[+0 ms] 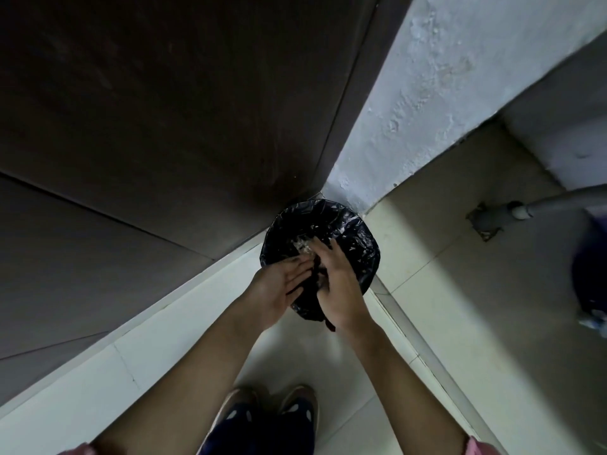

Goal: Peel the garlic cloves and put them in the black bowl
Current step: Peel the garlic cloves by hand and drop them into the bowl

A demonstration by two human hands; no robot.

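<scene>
While both hands hover over the bag-lined bin (361, 244) on the floor, no garlic clove or black bowl is in view.
The left hand (279, 287) lies palm-up, fingers straight, holding nothing. The right hand (341, 287) arches over its fingertips, and I cannot tell whether it grips anything. Pale papery flakes (302, 246) fleck the liner. They look light, brittle and clingy, so likely easier to brush off than to pinch.
</scene>
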